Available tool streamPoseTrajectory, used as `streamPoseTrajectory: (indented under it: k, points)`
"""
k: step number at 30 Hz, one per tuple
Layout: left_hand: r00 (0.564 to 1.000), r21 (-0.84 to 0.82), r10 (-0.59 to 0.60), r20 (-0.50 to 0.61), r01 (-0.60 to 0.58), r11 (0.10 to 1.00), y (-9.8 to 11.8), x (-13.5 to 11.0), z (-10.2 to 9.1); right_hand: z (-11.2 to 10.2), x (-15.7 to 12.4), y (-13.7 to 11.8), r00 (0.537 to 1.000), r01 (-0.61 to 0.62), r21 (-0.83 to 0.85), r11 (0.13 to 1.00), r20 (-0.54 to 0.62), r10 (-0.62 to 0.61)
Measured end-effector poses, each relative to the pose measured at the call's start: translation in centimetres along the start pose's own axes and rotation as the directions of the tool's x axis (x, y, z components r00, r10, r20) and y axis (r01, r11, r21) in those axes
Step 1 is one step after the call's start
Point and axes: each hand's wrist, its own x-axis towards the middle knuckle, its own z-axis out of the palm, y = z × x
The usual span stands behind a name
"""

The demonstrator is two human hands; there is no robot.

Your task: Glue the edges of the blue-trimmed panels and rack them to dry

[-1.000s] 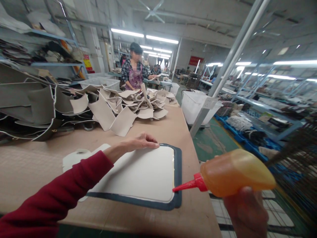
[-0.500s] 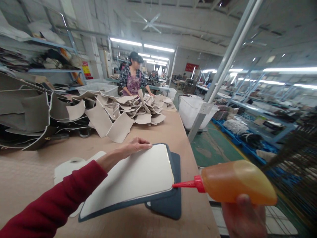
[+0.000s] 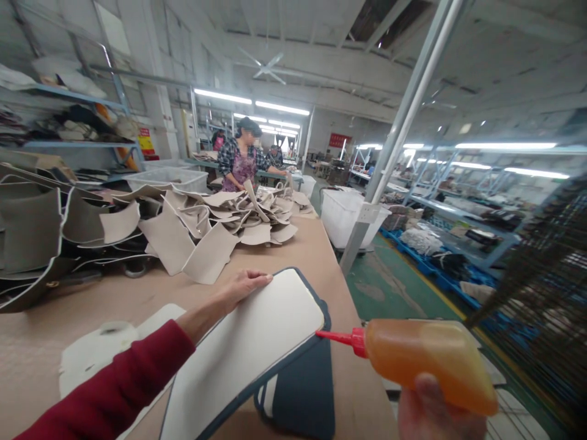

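Your right hand (image 3: 435,408) is clamped around a see-through bottle (image 3: 426,360) of amber liquid, thumb on its near side, to the right of the white panel (image 3: 257,342). The bottle lies tipped on its side, and the tip of its red nozzle (image 3: 337,337) meets the white panel's right corner. Your left hand (image 3: 241,290) has thumb and fingers closed together on the far edge of that panel, which is bordered in dark blue and sits slanted above the tabletop (image 3: 358,391). Partly under the panel is a dark blue piece (image 3: 309,385); left of the panel you have pale flat pieces (image 3: 92,354). Beyond the panel rises a heap of beige pieces (image 3: 220,238), with a clear bin (image 3: 174,180) and a co-worker (image 3: 238,165) behind it. Right of the panel and farther off stands a white bin (image 3: 343,223), its contents too hazy to tell; farther right, blue trays (image 3: 449,284) hold a pale bundle (image 3: 420,242) and a dark one.
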Motion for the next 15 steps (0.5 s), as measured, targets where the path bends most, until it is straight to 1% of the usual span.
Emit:
streamPoseTrajectory:
  k: [2, 5, 6, 8, 9, 10, 11, 12, 15]
  points:
    - [1.000, -0.017, 0.008, -0.001, -0.008, 1.000, -0.1, 0.8, -0.1, -0.7, -0.8, 1.2, 0.999, -0.038, -0.004, 0.999, 0.019, 0.038]
    - [0.998, -0.020, 0.054, -0.022, -0.054, 0.998, 0.0, 1.9, 0.0, -1.2, -3.0, 2.9, 0.980, -0.164, -0.007, 0.986, 0.109, 0.164]
    - [0.997, -0.005, 0.078, -0.029, -0.078, 0.997, 0.2, 2.2, 0.1, -1.0, -3.7, 3.3, 0.967, -0.226, -0.005, 0.974, 0.122, 0.225]
    - [0.990, 0.052, 0.137, -0.031, -0.135, 0.989, 0.6, 2.6, 0.1, 0.0, -4.4, 3.3, 0.931, -0.354, 0.041, 0.934, 0.107, 0.348]
    - [0.987, 0.089, 0.162, -0.019, -0.160, 0.983, 0.8, 2.7, 0.2, 0.8, -4.2, 3.0, 0.917, -0.396, 0.083, 0.915, 0.087, 0.389]
    - [0.983, 0.125, 0.184, 0.001, -0.183, 0.975, 1.1, 2.6, 0.1, 1.6, -3.6, 2.6, 0.911, -0.411, 0.127, 0.902, 0.069, 0.406]
    - [0.980, 0.155, 0.195, 0.031, -0.198, 0.968, 1.3, 2.6, 0.1, 2.5, -2.7, 2.0, 0.917, -0.399, 0.162, 0.903, 0.061, 0.394]
    - [0.978, 0.176, 0.197, 0.066, -0.206, 0.963, 1.6, 2.4, 0.0, 3.3, -1.5, 1.5, 0.934, -0.356, 0.182, 0.917, 0.054, 0.352]
    - [0.965, 0.220, 0.181, 0.191, -0.222, 0.950, 2.3, 1.7, -0.3, 5.0, 2.4, 0.2, 0.970, -0.237, 0.174, 0.956, 0.091, 0.224]
